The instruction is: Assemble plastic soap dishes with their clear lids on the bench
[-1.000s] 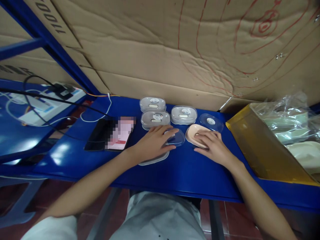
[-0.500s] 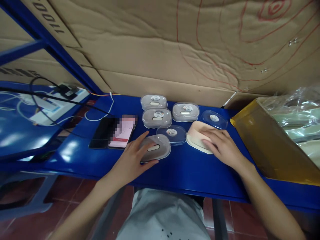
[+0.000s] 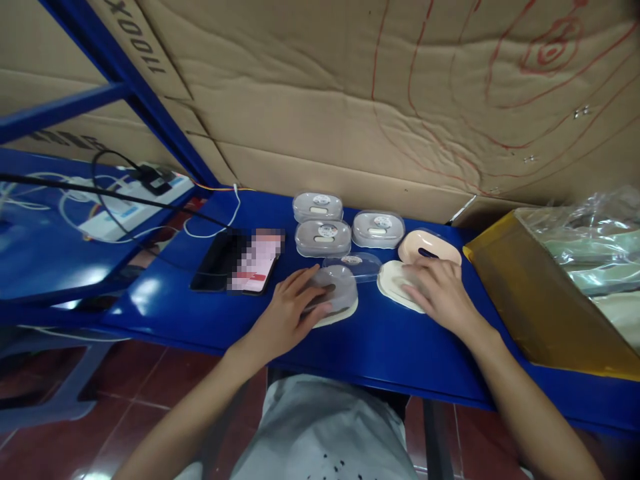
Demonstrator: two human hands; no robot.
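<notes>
My left hand has its thumb and fingers around a grey oval tray with a slot, tilted over a cream oval base. My right hand is at a shallow cream oval dish, its thumb and blurred index finger over the right end. Behind its fingers lies a peach oval tray with a dark slot. A clear oval lid with a round sticker rests between and behind the hands. Farther back stand three lidded grey oval boxes, which look like soap dishes.
To the left lies a phone with its screen lit, beside a black flat object. Cables and a power strip are farther left. A taped carton with plastic-wrapped pieces stands at right. A cardboard wall closes the back.
The peach tray has gone from under my right hand to the back right, baring the cream dish. My left hand has tilted the grey tray up, and its cream base shows below.
</notes>
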